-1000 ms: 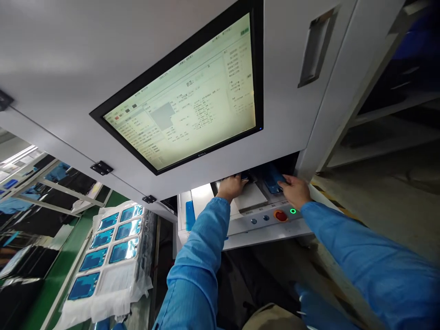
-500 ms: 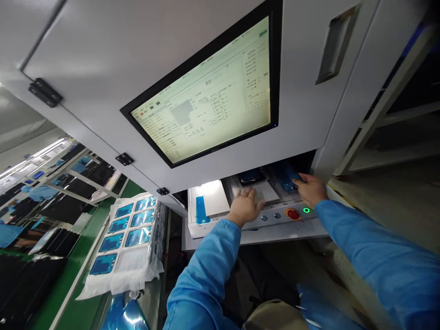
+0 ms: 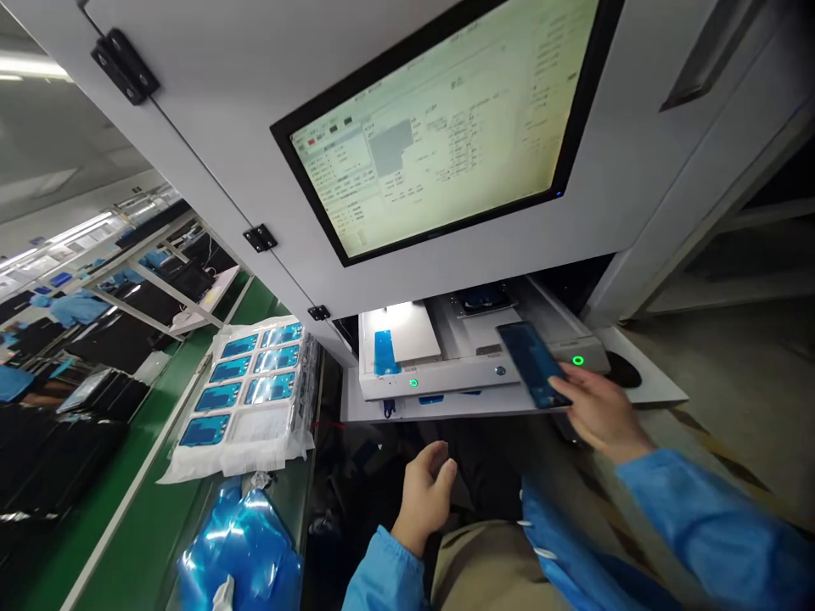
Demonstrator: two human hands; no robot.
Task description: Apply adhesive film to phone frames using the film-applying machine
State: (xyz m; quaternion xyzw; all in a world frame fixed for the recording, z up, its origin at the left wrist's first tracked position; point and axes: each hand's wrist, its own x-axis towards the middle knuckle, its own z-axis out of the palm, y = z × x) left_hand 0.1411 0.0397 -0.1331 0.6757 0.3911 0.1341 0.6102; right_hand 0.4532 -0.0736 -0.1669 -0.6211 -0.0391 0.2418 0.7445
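My right hand (image 3: 602, 406) grips the lower end of a thin, dark blue phone-sized panel (image 3: 528, 361), thumb on top. The panel is tilted in front of the machine's pull-out tray (image 3: 455, 371) and covers part of its front edge. Lower and to the left, my left hand (image 3: 425, 488) hangs in front of my lap, its fingers loosely curled and thumb apart, with nothing in it. On the tray lie a white block (image 3: 411, 329) with a blue film strip (image 3: 385, 352) and, farther in, a dark panel in a fixture (image 3: 482, 297).
A monitor (image 3: 446, 140) is set in the grey cabinet door above the tray. At left, a white moulded tray (image 3: 264, 424) of several blue panels stands on a green-edged bench, with crumpled blue film (image 3: 242, 552) nearer me. A person in blue (image 3: 73, 307) is in the background.
My right hand has drawn the blue panel out from the tray towards me. My left hand has left the tray's front and dropped to my lap. The view has shifted.
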